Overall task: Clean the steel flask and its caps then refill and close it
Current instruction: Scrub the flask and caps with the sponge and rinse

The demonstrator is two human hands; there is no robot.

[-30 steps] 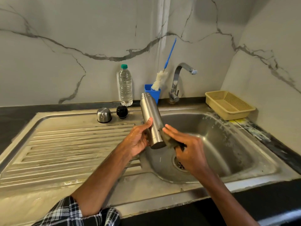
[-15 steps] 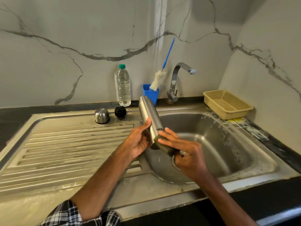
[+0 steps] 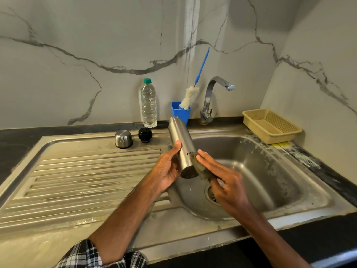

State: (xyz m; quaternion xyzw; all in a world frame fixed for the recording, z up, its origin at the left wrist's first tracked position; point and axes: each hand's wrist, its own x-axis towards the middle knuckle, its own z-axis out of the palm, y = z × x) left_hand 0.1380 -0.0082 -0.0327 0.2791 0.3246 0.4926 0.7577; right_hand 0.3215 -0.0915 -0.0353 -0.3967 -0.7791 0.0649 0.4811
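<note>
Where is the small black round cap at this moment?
In the head view, the small black round cap stands at the back of the steel draining board, just right of the domed steel cap, in front of the clear plastic bottle.

A pale marble-look wall [image 3: 77, 45] with dark grey veins fills the upper frame and meets a second such wall [image 3: 318, 64] at a corner in the upper right. Below them runs a black counter [image 3: 15, 144]. It holds a stained steel sink [image 3: 280, 171], whose ribbed drainboard [image 3: 87, 180] spreads across the lower left. A curved chrome tap [image 3: 207, 99] stands at the back, right of centre. Soft, even light falls on the walls.
</note>
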